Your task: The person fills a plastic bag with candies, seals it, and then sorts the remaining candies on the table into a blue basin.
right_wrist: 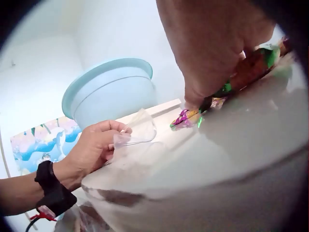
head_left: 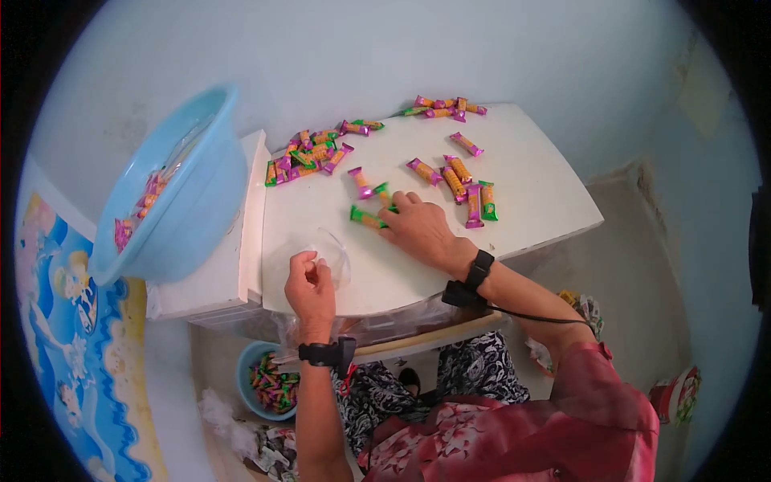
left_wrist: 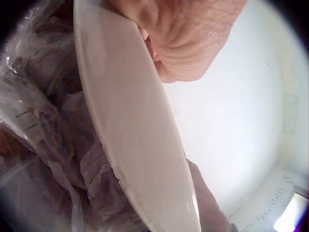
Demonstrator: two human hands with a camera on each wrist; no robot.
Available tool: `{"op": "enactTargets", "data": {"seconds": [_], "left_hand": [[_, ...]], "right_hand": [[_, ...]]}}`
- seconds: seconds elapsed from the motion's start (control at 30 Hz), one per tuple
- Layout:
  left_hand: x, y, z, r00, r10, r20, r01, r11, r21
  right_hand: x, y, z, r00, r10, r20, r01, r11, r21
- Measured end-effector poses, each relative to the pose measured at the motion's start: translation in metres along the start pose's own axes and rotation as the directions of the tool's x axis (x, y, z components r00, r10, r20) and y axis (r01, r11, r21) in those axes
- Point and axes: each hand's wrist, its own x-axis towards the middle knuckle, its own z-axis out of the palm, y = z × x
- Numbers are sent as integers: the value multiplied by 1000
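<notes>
My left hand [head_left: 311, 291] pinches the edge of a clear plastic bag [right_wrist: 140, 133] over the front left of the white table; the bag's film is faint against the tabletop. Farther right, my right hand [head_left: 426, 230] reaches down with its thumb and fingers at a green-wrapped snack stick [head_left: 367, 217], whose near end is hidden by the hand. Another green-wrapped stick [head_left: 383, 193] lies at the fingertips. Just beyond it is a purple-wrapped stick [head_left: 359, 183]. The left wrist view shows the left hand [left_wrist: 188, 43] above the table's edge, its fingertips mostly hidden.
More purple and green sticks lie in a pile [head_left: 309, 153] at the back left, a group [head_left: 446, 107] at the back and a cluster [head_left: 466, 189] to the right. A blue basin [head_left: 201, 185] stands left, partly filled. Below, another basin [head_left: 245, 377] holds sticks beside an open drawer [head_left: 434, 331] with plastic.
</notes>
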Motion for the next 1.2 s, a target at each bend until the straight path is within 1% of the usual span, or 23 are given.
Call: {"op": "enactTargets", "data": {"seconds": [0.1,0.2,0.23,0.33,0.43,0.47,0.5,0.53,0.57,0.6,0.67,0.77,0.87,0.93,0.97,1.0,1.03,1.07,1.1,1.2], "left_hand": [[-1,1,-2,1000,-4,-13,4,1000,-10],[0,3,-1,1000,-11,-22,11,1000,-5],[-1,3,-1,1000,-15,-22,15,1000,3],[-1,7,-1,999,-21,-30,20,1000,-22],[0,-1,-1,1000,-11,-27,11,1000,13],[0,-3,-1,1000,-16,-22,16,1000,12],[0,-4,-1,1000,-20,-19,20,1000,12],[1,-5,-1,1000,-23,-17,23,1000,13],[1,-6,0,1000,-21,-18,22,1000,13],[1,-7,0,1000,-19,-19,19,1000,14],[1,-7,1,1000,-14,-18,14,1000,8],[-1,-6,0,1000,-17,-19,17,1000,2],[0,-2,0,1000,-29,-7,29,1000,5],[0,2,0,999,-41,-4,41,999,12],[-1,2,0,999,-40,-2,40,999,18],[-1,2,-1,999,-35,5,35,999,23],[0,3,-1,1000,-27,10,27,999,27],[0,4,-1,999,-35,10,35,999,19],[0,4,0,999,-42,6,42,999,11],[0,5,-1,999,-42,-2,42,999,10]], "right_hand": [[-3,-12,8,989,-147,12,147,989,-5],[-14,-21,1,962,-269,-38,271,959,82],[-17,-24,-1,965,-260,-41,262,960,93],[-29,-26,-21,939,-264,-219,285,956,70],[-44,8,-39,958,-39,-284,119,956,269],[-49,22,-46,964,120,-237,-77,980,184],[-54,41,-50,933,198,-302,-173,979,110],[-58,59,-57,912,290,-291,-298,954,18],[-63,77,-59,882,345,-320,-355,935,29],[-68,88,-65,883,372,-286,-396,918,-28],[-84,114,-61,900,411,-145,-420,907,-35],[-90,132,-61,909,399,-117,-409,909,-77],[-91,121,-59,842,452,-294,-466,884,23],[-82,94,-57,871,376,-315,-309,920,243],[-78,75,-55,878,347,-330,-228,910,347],[-73,56,-54,898,253,-361,-148,945,292],[-66,38,-56,928,220,-301,-112,935,337],[-58,29,-49,950,159,-267,-79,955,287],[-51,25,-33,960,114,-255,-38,958,284],[-38,10,-29,991,23,-128,22,939,342]]}}
